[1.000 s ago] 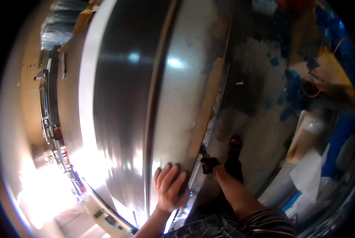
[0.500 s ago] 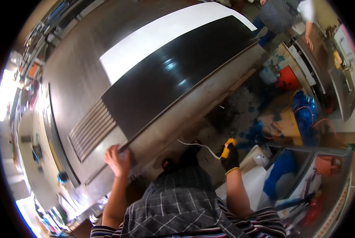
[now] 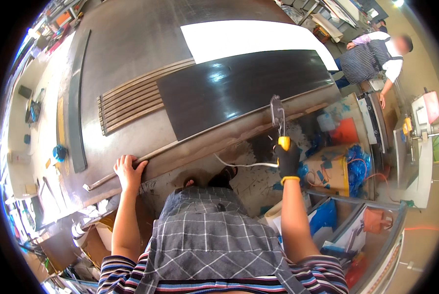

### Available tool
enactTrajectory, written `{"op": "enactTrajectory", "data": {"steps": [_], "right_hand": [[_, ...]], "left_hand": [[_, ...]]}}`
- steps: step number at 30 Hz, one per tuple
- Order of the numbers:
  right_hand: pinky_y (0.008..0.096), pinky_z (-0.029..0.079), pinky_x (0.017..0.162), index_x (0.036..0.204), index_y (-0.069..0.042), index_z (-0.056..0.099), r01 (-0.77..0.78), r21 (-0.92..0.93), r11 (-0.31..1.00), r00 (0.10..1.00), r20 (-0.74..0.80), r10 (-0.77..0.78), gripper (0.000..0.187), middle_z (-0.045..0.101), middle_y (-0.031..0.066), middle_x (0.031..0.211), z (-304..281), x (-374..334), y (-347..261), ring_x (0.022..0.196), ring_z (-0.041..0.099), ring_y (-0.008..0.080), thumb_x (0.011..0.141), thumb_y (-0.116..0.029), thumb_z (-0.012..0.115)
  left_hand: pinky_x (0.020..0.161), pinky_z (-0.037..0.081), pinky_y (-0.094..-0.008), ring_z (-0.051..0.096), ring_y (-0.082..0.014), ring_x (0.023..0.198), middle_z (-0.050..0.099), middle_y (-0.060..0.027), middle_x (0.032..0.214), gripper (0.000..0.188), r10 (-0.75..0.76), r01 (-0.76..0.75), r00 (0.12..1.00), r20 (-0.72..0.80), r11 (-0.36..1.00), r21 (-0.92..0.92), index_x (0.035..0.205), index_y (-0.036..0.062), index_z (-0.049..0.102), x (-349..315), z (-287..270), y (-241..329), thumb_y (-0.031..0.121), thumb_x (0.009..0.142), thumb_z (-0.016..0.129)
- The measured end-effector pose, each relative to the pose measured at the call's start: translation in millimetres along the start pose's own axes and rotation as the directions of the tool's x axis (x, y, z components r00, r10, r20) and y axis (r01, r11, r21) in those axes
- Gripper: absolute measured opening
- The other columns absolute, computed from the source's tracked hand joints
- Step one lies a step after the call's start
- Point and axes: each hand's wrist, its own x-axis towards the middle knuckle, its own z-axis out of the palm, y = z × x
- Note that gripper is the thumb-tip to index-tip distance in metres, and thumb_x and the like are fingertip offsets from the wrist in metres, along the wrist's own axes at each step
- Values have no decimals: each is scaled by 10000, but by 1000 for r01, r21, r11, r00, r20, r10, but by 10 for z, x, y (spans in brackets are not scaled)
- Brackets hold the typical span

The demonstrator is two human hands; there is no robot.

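Note:
My left hand [image 3: 129,174] rests on the front edge of the large metal table [image 3: 131,22], fingers laid over it and thumb apart, beside a thin rod [image 3: 101,181] along that edge. My right hand [image 3: 289,159], in a black glove with a yellow cuff, is closed round the yellow handle of a corded tool [image 3: 284,142]. Its dark metal head [image 3: 277,110] points away from me, above the table's front rim. A white cord trails left from it. Close by lies a glossy black sheet [image 3: 244,83], partly over a white sheet [image 3: 258,36].
Several brown slats [image 3: 131,100] lie left of the black sheet. A dark flat bar [image 3: 77,112] and a blue roll [image 3: 59,153] are further left. At right stand a cardboard box [image 3: 332,169] with blue plastic and an orange container [image 3: 344,131]. A person [image 3: 361,66] stands at far right.
The view has turned and shifted. My right hand has brought the tool up toward the table edge, and its metal head now shows clearly. My left hand stays at the table edge.

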Motion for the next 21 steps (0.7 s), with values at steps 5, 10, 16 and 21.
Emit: {"op": "enactTrajectory", "data": {"steps": [5, 10, 16, 21], "right_hand": [[438, 495, 739, 1049, 7, 570, 166, -127, 978, 986, 7, -166, 478, 634, 223, 926, 411, -38, 108, 826, 623, 372, 853, -425, 630], [438, 513, 720, 1064, -38, 590, 424, -27, 905, 800, 481, -360, 490, 661, 197, 882, 1019, -1211, -615, 808, 654, 368, 817, -448, 697], [448, 501, 707, 1033, -61, 568, 568, 43, 822, 679, 541, -497, 375, 663, 183, 890, 1187, -1162, -1022, 825, 650, 362, 853, -381, 645], [433, 497, 749, 1120, -53, 572, 282, -37, 959, 951, 147, -274, 439, 653, 205, 928, 423, 148, -181, 900, 634, 368, 850, -387, 664]], "left_hand": [[835, 398, -418, 525, -305, 886, 570, -83, 856, 340, 50, -51, 998, 47, 999, 16, 838, 60, 586, -75, -277, -508, 287, 699, 798], [766, 432, -433, 530, -333, 849, 571, -113, 836, 328, 112, -112, 994, 14, 994, 14, 814, 38, 581, -59, -461, -445, 253, 698, 799], [764, 447, -448, 535, -366, 870, 566, -140, 841, 296, 158, -165, 985, 73, 981, 103, 826, 21, 598, 20, -478, -293, 220, 708, 783], [767, 449, -436, 547, -345, 866, 569, -130, 843, 278, 83, -138, 978, 193, 947, 290, 818, 15, 580, -53, -325, -839, 132, 673, 787]]}}
